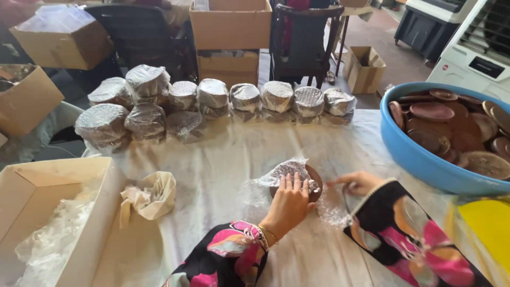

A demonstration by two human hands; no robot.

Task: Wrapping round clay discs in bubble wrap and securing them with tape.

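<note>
My left hand [289, 204] lies flat, fingers [293, 183] stretched out and released, pressing down on a brown round dish [313, 183] that sits on the tabletop [223, 159] just ahead of me; my palm and a sheet of bubble wrap [284, 171] hide most of the dish, so only its right rim shows. My right hand [358, 182] is just right of it, fingers pinched on the clear wrap's edge, though my patterned sleeve [404, 236] covers the wrist and the film there is hard to make out. To the near left stands an open cardboard box [32, 186], cut off by the frame, with a crumpled cream cloth [151, 196] beside it. At right, a blue tub [419, 157] holds more brown dishes [457, 130], partly out of view. Farther off, a row of wrapped bundles [212, 101] lines the tabletop's far edge, their contents blurred by wrap. Beyond stand cartons [231, 26] and a dark chair [303, 42].
</note>
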